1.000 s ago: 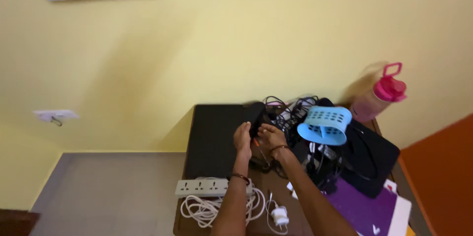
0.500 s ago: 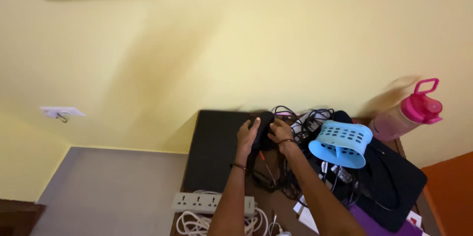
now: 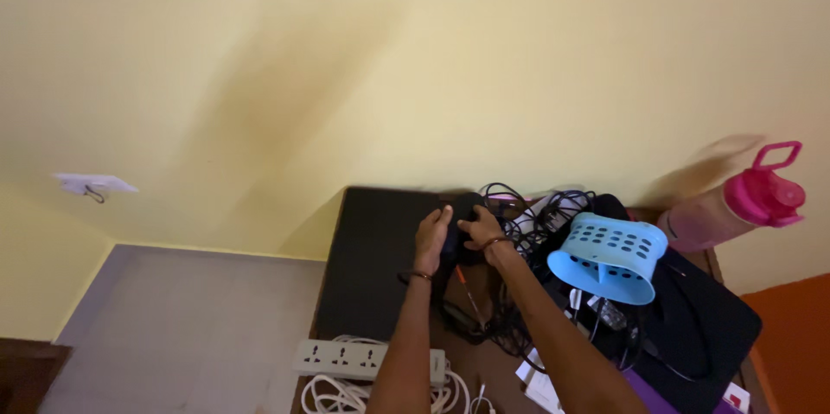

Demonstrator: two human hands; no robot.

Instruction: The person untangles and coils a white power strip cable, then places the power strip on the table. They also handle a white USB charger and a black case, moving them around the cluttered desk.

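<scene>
A single head-worn camera looks steeply down from above the person, facing a yellow wall point(image 3: 484, 60). It sits well above the dark table point(image 3: 372, 258), which fills only the lower middle of the frame. Grey floor point(image 3: 181, 328) shows left of the table, the wall above it. The forearms enter from the bottom edge, below the table's far end.
</scene>
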